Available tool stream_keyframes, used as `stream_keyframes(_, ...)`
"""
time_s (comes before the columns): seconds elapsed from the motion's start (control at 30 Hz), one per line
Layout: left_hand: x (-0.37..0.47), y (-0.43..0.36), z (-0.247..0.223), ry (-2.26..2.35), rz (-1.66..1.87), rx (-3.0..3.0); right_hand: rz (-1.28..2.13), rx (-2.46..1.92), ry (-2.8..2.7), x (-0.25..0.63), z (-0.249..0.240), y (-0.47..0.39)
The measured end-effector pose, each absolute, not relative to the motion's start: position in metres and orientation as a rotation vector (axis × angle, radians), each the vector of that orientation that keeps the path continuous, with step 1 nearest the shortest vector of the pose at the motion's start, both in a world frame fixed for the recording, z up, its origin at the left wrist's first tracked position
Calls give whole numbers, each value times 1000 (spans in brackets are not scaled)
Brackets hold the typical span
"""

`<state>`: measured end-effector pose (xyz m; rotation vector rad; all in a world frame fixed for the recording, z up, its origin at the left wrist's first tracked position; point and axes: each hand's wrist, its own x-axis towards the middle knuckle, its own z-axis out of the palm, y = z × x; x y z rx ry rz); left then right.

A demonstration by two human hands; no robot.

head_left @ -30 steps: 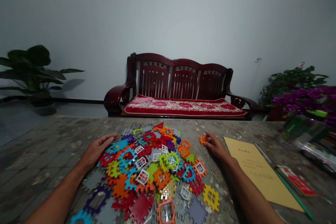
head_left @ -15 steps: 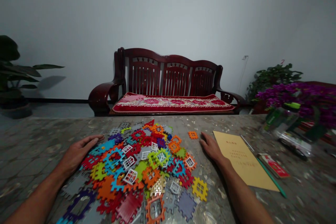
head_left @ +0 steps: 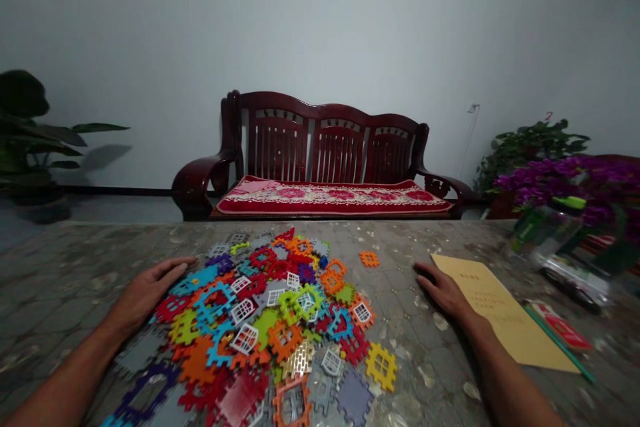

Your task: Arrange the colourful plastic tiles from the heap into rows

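Note:
My left hand (head_left: 156, 285) lies on the table at the left edge of a heap of colourful plastic interlocking building pieces (head_left: 265, 320). Its fingers are stretched toward the blue pieces, and nothing is held. Over on the right, my right hand (head_left: 444, 288) rests on the tabletop with its fingers apart and holds nothing. Its forearm lies along the left side of a yellow sheet of paper (head_left: 493, 300) with faint red writing. Between the heap and my right hand are a small orange window piece (head_left: 369, 259) and a yellow window piece (head_left: 381, 366).
A green pencil (head_left: 560, 343) and a red-and-white box (head_left: 560, 327) lie by the paper. Farther right stand a clear bottle with a green lid (head_left: 547, 230) and purple flowers (head_left: 555, 183). A wooden bench (head_left: 320, 140) stands beyond the patterned table (head_left: 400, 240).
My right hand has moved right, away from the heap. The yellow paper, pencil and red box have shifted right too, and the silver pen no longer shows. My left hand stays put.

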<state>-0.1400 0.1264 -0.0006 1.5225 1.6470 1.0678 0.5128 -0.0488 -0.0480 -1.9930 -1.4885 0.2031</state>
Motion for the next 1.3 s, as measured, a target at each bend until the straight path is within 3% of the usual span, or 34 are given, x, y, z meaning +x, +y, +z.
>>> stream_keyframes(0.17,-141,127,-2,1622,1091,1530,119,-1976,-1354,474,-43,-41)
stream_keyframes(0.47,-157,139,-20,1433,1112,1517,527,-1503,-1741,311,-38,-25)
stream_keyframes(0.93,-162,145,-33,1298,1127,1489,675,-1483,-1570,266,-47,-41)
stream_keyframes(1.1,-159,142,-30,1319,1152,1484,403,-1625,-1429,308,-33,-14)
stream_keyframes(1.3,-155,139,-25,1319,1144,1441,29,-2077,-1684,363,-43,28)
